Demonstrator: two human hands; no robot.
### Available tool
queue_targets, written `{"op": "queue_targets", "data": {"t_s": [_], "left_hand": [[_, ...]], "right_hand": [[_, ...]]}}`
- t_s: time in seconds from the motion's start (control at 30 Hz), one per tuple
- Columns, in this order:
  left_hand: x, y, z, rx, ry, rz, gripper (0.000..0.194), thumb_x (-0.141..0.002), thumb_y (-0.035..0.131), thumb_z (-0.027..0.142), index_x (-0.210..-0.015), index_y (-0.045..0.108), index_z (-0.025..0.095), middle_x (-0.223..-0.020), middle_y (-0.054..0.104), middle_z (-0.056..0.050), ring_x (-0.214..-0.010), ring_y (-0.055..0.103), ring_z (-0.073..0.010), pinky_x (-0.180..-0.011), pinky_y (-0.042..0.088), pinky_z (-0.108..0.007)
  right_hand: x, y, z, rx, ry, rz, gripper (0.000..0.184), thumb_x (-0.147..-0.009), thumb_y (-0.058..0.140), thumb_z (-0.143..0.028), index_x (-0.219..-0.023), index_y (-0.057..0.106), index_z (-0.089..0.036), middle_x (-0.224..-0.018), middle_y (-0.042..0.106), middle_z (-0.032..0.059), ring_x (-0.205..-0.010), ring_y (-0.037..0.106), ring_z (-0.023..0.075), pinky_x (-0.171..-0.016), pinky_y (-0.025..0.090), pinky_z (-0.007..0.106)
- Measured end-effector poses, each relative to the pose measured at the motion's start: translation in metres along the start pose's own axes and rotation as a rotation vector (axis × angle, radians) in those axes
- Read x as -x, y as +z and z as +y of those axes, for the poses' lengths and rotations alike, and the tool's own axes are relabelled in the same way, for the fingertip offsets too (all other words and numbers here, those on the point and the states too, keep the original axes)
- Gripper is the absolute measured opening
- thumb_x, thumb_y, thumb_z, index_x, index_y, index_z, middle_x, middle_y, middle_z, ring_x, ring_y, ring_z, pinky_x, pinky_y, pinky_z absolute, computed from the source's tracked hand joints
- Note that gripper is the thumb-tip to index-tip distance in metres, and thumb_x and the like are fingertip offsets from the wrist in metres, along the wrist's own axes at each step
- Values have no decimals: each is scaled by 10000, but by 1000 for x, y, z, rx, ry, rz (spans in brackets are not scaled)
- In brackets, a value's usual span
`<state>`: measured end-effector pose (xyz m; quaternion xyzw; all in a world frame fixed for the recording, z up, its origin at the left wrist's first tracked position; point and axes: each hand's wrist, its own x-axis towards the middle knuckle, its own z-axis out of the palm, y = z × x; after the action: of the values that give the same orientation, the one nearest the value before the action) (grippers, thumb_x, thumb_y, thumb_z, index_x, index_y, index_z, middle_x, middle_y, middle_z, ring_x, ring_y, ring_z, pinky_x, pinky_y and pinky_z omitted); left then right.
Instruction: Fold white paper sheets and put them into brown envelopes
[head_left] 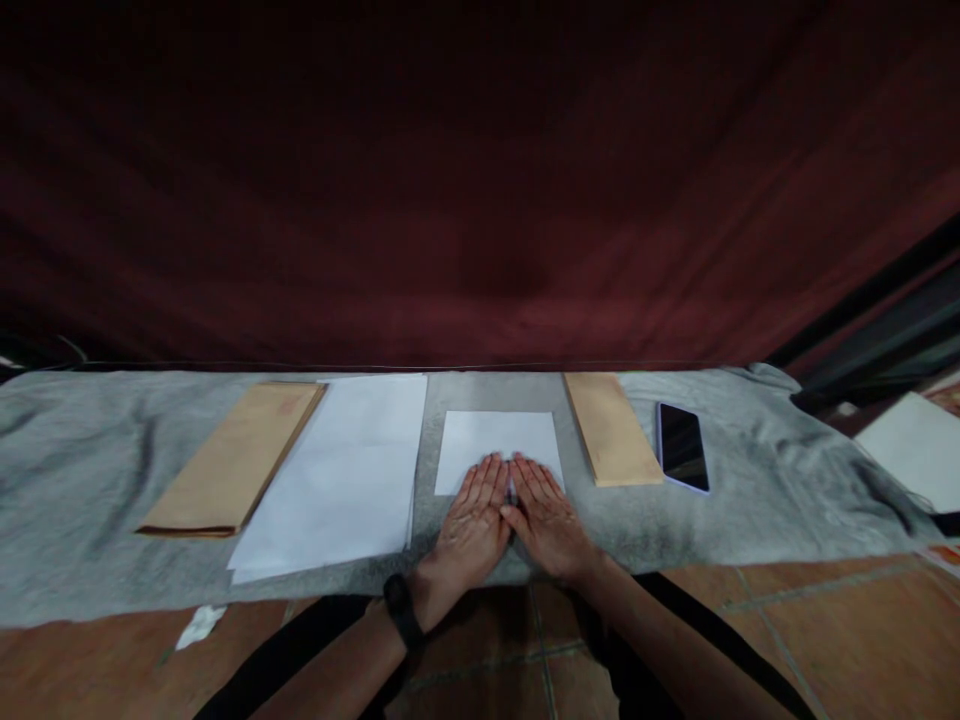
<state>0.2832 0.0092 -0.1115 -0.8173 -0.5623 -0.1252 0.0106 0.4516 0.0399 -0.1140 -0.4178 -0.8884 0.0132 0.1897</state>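
Left hand [472, 525], right hand [550, 522] flat on white paper [499, 432]

Both grips extended, grasping nothing. Paper lies at twelve o'clock, near edge partly covered. Brown packet [232, 465] at nine o'clock, tan packet [613, 430] at two: contents indeterminable.

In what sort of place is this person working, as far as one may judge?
Probably an improvised work spot in a home, though little of the room shows: a grey cloth is spread out for working on, with dark red fabric behind it and terracotta floor tiles in front.
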Motion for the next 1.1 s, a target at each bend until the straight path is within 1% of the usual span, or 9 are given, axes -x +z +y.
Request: {"op": "queue_targets", "data": {"t_s": [0.1,0.2,0.33,0.5,0.63,0.8,0.97,1.1], "left_hand": [[2,-3,-6,-12,-22,8,615,-1007,398,319,-1537,312,19,-1622,301,-209,-1533,222,-276,-1233,308,-465],[5,-7,-11,-17,-60,24,663,-1026,379,442,-1539,312,27,-1611,323,-221,-1529,240,-284,-1219,328,-470],[8,-11,-17,-26,-103,37,727,-1016,374,525,-1546,296,33,-1604,339,-230,-1529,243,-293,-1216,326,-464],[10,-11,-22,-59,-125,46,768,-999,424,541,-1550,279,26,-1606,327,-238,-1532,232,-307,-1219,314,-476],[8,-10,-22,-93,-125,44,789,-985,465,549,-1539,300,11,-1601,326,-249,-1528,238,-316,-1223,307,-483],[8,-9,-19,-123,-149,35,811,-970,488,572,-1512,346,-15,-1593,320,-270,-1516,262,-336,-1217,321,-477],[7,-11,-17,-139,-165,25,805,-959,516,566,-1498,373,-14,-1590,322,-273,-1511,274,-346,-1216,313,-485],[5,-16,-16,-113,-131,49,753,-978,488,547,-1513,372,30,-1604,332,-230,-1517,272,-324,-1229,282,-482]], "right_hand": [[4,1,7,33,15,10,626,-1056,356,-447,-1560,326,-76,-1600,383,162,-1505,314,240,-1227,306,436],[6,-1,17,69,54,3,640,-1052,370,-456,-1558,326,-68,-1597,385,177,-1497,329,259,-1219,308,448],[9,-2,27,110,97,5,652,-1047,383,-461,-1544,339,-41,-1592,382,202,-1491,336,281,-1205,323,458],[15,1,34,150,164,52,670,-1044,395,-458,-1563,295,-46,-1607,341,225,-1498,307,323,-1175,352,506],[17,4,36,173,229,88,662,-1034,419,-465,-1552,329,-63,-1603,337,243,-1475,333,371,-1143,367,555],[15,0,36,158,259,43,651,-1020,449,-472,-1526,389,-66,-1587,368,242,-1449,372,379,-1144,357,546],[9,-9,35,109,283,10,621,-1025,413,-447,-1519,396,-72,-1534,448,233,-1394,435,380,-1112,383,540],[2,-15,36,45,298,10,592,-1012,415,-388,-1527,383,-97,-1417,558,219,-1284,519,369,-1054,427,532]]}}
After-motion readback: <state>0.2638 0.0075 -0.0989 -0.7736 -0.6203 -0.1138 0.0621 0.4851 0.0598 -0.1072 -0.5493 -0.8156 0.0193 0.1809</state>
